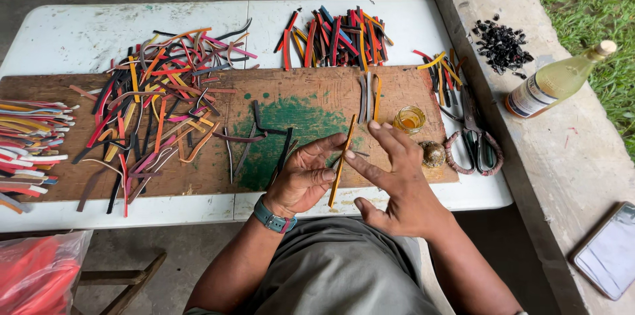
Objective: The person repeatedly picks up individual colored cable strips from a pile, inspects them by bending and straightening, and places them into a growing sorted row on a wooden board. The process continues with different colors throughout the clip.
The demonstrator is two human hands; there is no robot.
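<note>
**Strip work at an outdoor table: hands, strip and surrounding stock**

Setting: a white folding table on a concrete floor, with a paint-stained wooden board laid over it as the working face. A concrete ledge runs along the right, grass beyond it.

Item 1. Left hand, teal wristband. Palm turned up, thumb and fingertips closed on an orange strip and steadying it.

Item 2. Right hand. Open and flat, fingers extended, laid against the strip's other side. The 2 hands meet at the strip, which stands on edge between them over the board's near edge, probably so 1 face stays exposed for handling.

Item 3. Loose pile of coloured strips, ahead and left of the left hand, tangled and unsorted.

Item 4. Stacked strips, far left of the left hand, laid parallel.

Item 5. Bundle of strips, straight ahead of both hands, aligned side by side.

Item 6. Small jar of yellow liquid, just beyond the right fingertips, within easy dipping reach.

Item 7. Scissors, right of the right hand, handles wrapped.

Item 8. Round shell-like object, beside the jar.

Item 9. Bottle, lying on the ledge, with black scraps nearby.

Item 10. Phone, far right, screen up.
</note>
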